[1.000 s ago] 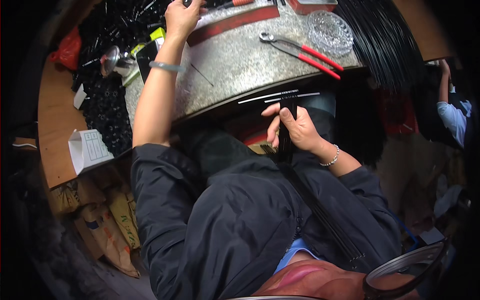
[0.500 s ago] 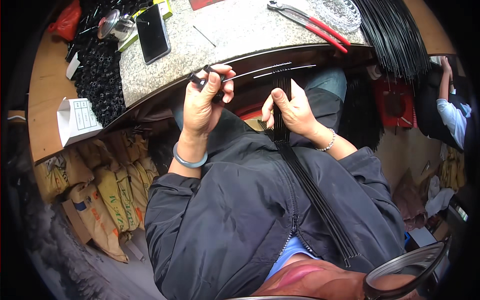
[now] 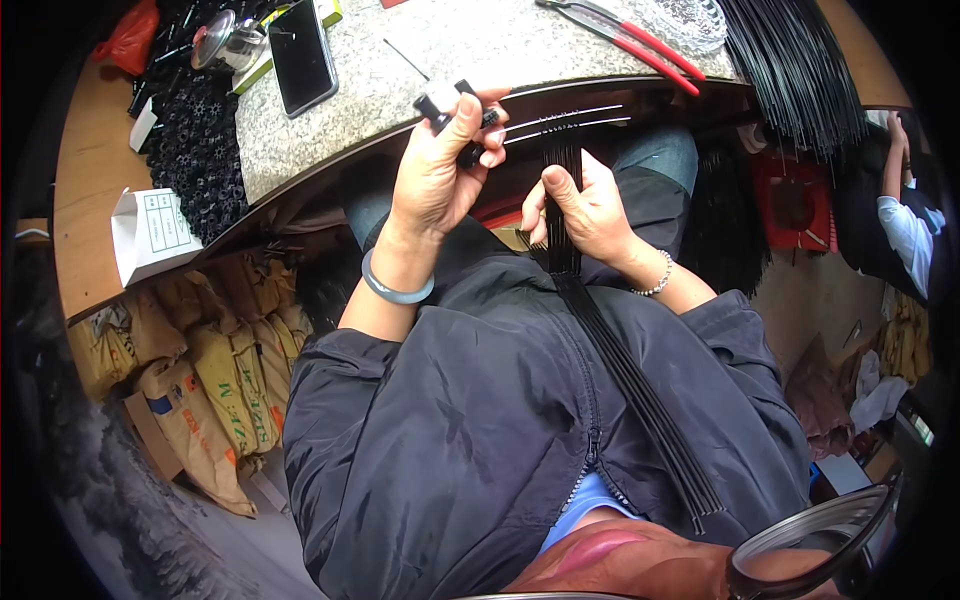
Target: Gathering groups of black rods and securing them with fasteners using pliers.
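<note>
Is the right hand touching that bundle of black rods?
Touching. The head view shows the right hand wrapped around the black rods, thumb pressed on top, with the bundle running down across the jacket.

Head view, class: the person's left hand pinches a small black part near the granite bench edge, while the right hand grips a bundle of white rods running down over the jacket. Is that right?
One detail is wrong: the colour. In the head view the bundle of rods in the right hand is black, not white. The rest stands: the left hand pinches a small black part near the granite bench edge, and the bundle runs down over the jacket.
</note>
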`<state>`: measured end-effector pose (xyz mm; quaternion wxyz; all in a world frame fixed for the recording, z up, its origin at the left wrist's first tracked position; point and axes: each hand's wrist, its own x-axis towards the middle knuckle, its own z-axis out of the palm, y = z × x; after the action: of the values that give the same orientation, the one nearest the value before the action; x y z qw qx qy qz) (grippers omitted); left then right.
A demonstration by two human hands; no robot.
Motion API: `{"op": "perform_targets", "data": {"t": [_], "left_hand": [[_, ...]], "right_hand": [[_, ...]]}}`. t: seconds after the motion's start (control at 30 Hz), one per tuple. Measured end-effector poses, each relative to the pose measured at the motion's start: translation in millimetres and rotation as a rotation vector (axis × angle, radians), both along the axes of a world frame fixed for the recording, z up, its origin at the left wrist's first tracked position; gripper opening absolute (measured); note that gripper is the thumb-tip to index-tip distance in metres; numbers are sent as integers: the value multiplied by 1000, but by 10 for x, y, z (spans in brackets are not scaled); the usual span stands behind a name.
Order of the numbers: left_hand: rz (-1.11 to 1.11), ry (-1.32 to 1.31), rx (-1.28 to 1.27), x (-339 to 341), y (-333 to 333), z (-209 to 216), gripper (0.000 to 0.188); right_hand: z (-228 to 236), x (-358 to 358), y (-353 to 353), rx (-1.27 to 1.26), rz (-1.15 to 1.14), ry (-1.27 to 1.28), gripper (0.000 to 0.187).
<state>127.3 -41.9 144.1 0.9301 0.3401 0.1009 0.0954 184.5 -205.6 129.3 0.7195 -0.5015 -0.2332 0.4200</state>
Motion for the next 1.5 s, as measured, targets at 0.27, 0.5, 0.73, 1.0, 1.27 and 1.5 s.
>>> {"op": "perform_targets", "data": {"t": [0.27,0.5,0.73,1.0,1.27,1.5], "left_hand": [[-65,45,69,70,-87,120,25],[-24,88,269,126,-128,100,26],[-43,81,346,155,-120,88,25],[-18,56,484,182,-96,81,27],[14,40,472,197,-111,68,25],[168,60,428,216,-238,52,19]], "right_hand": [[-7,17,12,9,5,20,40],[31,16,8,31,-29,6,44],[17,44,-4,2,-7,-14,41],[-47,75,-13,1,-12,17,38],[-31,70,-9,6,-11,37,37],[-53,96,-1,-27,-21,70,33]]}}
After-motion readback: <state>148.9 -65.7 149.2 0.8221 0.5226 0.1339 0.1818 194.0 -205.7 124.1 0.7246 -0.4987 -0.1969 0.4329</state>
